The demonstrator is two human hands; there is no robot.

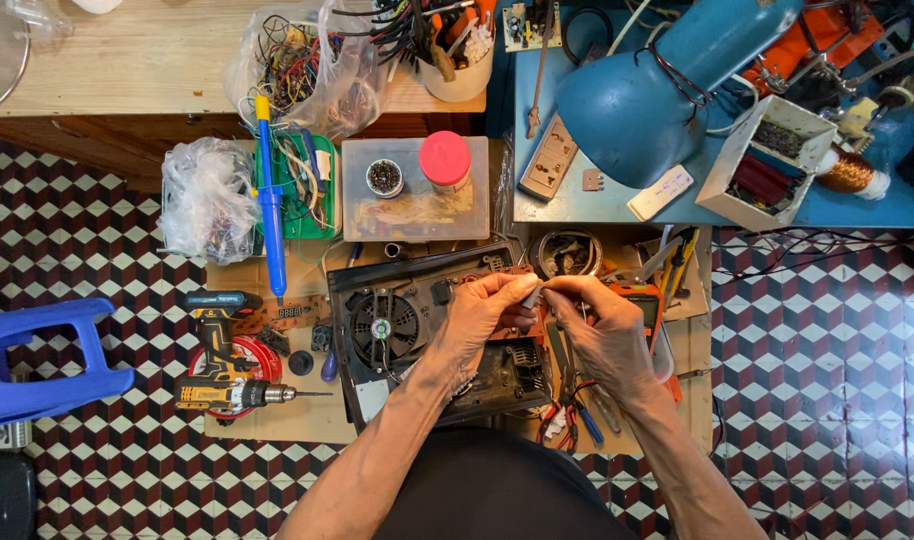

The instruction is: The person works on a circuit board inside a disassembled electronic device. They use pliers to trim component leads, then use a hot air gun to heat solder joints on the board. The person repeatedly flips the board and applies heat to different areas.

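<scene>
Above opened appliance [432,335] on floor: our left hand [482,312] and right hand [602,325] both pinch small white part [530,296] between fingertips, held over fan housing [382,328]. We judge fitting step underway; next calls for steady, fine alignment.

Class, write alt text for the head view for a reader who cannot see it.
Two bare hands, left hand and right hand, pinch a small white part together above an opened black appliance with a round fan; a yellow-and-black cordless drill lies left.
</scene>
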